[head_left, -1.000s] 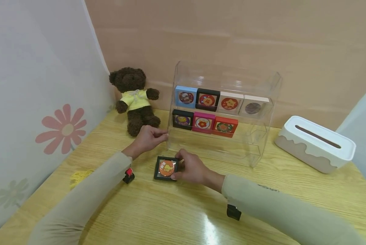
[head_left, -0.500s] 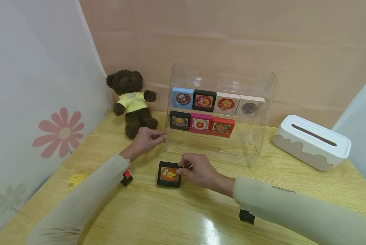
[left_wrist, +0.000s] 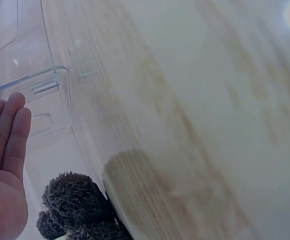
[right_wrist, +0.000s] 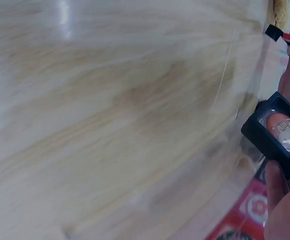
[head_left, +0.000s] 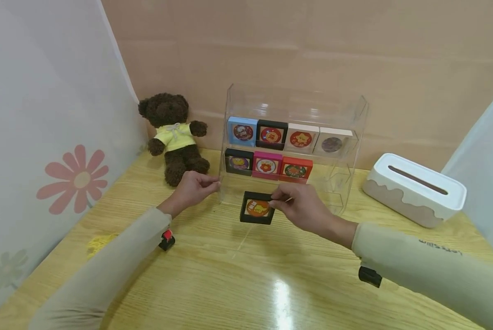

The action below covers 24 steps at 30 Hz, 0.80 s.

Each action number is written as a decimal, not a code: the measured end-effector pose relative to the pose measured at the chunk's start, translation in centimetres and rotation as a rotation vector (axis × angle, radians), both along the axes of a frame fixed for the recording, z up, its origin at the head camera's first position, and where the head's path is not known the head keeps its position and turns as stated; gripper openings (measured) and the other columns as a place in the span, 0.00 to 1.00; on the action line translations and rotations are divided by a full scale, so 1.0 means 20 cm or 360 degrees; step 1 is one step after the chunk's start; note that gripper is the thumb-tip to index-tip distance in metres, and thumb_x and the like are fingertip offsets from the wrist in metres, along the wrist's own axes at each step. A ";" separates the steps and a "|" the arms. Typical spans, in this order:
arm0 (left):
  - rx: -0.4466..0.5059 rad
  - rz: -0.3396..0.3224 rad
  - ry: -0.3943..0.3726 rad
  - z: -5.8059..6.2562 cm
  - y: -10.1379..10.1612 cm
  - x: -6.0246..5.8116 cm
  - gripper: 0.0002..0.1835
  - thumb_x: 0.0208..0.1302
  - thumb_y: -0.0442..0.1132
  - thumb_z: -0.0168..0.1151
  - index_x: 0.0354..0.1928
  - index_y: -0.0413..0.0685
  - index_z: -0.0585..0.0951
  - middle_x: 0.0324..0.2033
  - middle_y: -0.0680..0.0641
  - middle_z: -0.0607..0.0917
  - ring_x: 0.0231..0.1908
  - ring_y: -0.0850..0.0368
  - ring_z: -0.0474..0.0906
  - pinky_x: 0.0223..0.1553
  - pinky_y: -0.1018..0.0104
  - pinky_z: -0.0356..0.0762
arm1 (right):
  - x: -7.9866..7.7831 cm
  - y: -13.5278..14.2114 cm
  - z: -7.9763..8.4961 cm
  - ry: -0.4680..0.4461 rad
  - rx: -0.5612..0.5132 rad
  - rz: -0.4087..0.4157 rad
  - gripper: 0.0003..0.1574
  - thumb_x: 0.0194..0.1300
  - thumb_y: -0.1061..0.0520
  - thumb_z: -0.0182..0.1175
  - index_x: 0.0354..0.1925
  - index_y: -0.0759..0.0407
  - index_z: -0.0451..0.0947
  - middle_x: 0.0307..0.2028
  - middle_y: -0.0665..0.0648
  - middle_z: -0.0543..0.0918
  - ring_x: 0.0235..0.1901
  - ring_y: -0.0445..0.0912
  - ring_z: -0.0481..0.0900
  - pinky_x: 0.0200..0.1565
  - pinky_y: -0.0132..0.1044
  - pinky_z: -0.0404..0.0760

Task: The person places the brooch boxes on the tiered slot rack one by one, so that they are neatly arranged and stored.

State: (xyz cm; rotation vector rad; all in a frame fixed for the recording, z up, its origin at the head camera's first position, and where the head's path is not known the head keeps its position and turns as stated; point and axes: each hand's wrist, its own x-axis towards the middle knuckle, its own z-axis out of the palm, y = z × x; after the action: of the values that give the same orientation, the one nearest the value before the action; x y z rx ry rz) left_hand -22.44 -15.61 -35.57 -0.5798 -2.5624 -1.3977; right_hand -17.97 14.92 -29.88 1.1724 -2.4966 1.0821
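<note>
In the head view my right hand (head_left: pixel 302 206) pinches the right edge of a small black display frame (head_left: pixel 256 208) between thumb and fingers. Inside the frame shows a round orange badge with a yellow thumbs-up, also seen in the right wrist view. The frame is held upright above the table, before the lower part of a clear acrylic display rack (head_left: pixel 292 105). My left hand (head_left: pixel 194 189) pinches the rack's lower left edge with its fingertips; the left wrist view shows its fingers stretched to that edge.
Several framed badges stand on the rack's tiers, among them a blue frame (head_left: pixel 242 132) and a red frame (head_left: pixel 297 170). A brown teddy bear (head_left: pixel 176 137) sits left of the rack, a tissue box (head_left: pixel 413 190) to the right. Yellow strands (head_left: pixel 100 244) lie by my left sleeve.
My right hand has lifted the black frame off the table, tipped it upright and carried it right and up toward the rack. My left hand stays at the rack's edge.
</note>
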 end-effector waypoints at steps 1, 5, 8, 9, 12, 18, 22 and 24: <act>-0.0003 -0.0003 0.0008 0.00 0.00 0.00 0.13 0.65 0.37 0.62 0.46 0.34 0.84 0.33 0.43 0.86 0.32 0.55 0.85 0.33 0.62 0.81 | 0.00 0.02 0.01 0.0036 0.0002 -0.0005 0.06 0.57 0.67 0.67 0.29 0.59 0.81 0.28 0.49 0.83 0.28 0.39 0.81 0.32 0.30 0.80; -0.0021 0.0014 0.0025 0.00 -0.01 -0.01 0.13 0.64 0.37 0.63 0.45 0.35 0.84 0.32 0.44 0.87 0.31 0.57 0.84 0.33 0.62 0.81 | -0.01 0.12 0.08 0.0161 0.0006 -0.0029 0.08 0.55 0.69 0.67 0.28 0.59 0.80 0.28 0.49 0.83 0.28 0.41 0.82 0.30 0.31 0.81; -0.0039 0.0023 0.0028 -0.01 -0.02 -0.01 0.13 0.65 0.37 0.62 0.45 0.35 0.84 0.32 0.45 0.87 0.31 0.57 0.84 0.33 0.62 0.81 | -0.02 0.19 0.13 0.0245 0.0025 -0.0098 0.09 0.54 0.70 0.68 0.26 0.58 0.80 0.27 0.49 0.82 0.27 0.41 0.82 0.29 0.33 0.81; -0.0046 0.0022 0.0032 -0.01 -0.02 -0.01 0.12 0.65 0.37 0.62 0.45 0.36 0.84 0.32 0.44 0.87 0.31 0.57 0.84 0.33 0.61 0.81 | -0.03 0.21 0.14 0.0273 0.0032 -0.0130 0.10 0.54 0.70 0.68 0.26 0.58 0.80 0.27 0.49 0.82 0.27 0.41 0.82 0.29 0.33 0.81; -0.0053 0.0019 0.0041 -0.01 -0.02 -0.01 0.13 0.65 0.38 0.62 0.45 0.36 0.84 0.32 0.44 0.87 0.31 0.56 0.84 0.33 0.61 0.81 | -0.04 0.28 0.18 0.0362 0.0052 -0.0227 0.10 0.53 0.71 0.68 0.25 0.58 0.80 0.27 0.51 0.83 0.26 0.43 0.82 0.28 0.34 0.81; -0.0054 0.0028 0.0028 -0.01 -0.02 -0.01 0.13 0.65 0.38 0.63 0.45 0.35 0.85 0.33 0.43 0.86 0.31 0.57 0.84 0.32 0.62 0.81 | -0.06 0.39 0.25 0.0544 0.0087 -0.0402 0.09 0.51 0.71 0.69 0.25 0.60 0.80 0.28 0.56 0.85 0.24 0.49 0.84 0.26 0.39 0.82; -0.0041 0.0023 -0.0011 -0.01 -0.01 -0.01 0.13 0.65 0.37 0.62 0.45 0.35 0.84 0.35 0.42 0.86 0.32 0.57 0.84 0.32 0.63 0.81 | -0.07 0.46 0.29 0.0539 0.0140 -0.0498 0.07 0.53 0.69 0.68 0.27 0.61 0.80 0.26 0.56 0.85 0.24 0.51 0.84 0.24 0.42 0.81; -0.0026 0.0008 -0.0025 -0.01 -0.01 -0.01 0.13 0.65 0.37 0.62 0.45 0.34 0.84 0.36 0.42 0.86 0.32 0.57 0.84 0.32 0.64 0.81 | -0.08 0.49 0.32 0.0516 0.0156 -0.0530 0.07 0.54 0.69 0.68 0.27 0.61 0.80 0.26 0.56 0.85 0.24 0.52 0.84 0.25 0.36 0.80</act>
State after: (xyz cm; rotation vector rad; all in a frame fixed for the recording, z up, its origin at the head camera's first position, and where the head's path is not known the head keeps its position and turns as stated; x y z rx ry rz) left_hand -22.59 -15.78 -35.74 -0.5665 -2.5878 -1.3861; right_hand -19.53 24.66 -23.52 0.8312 -2.3914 0.6353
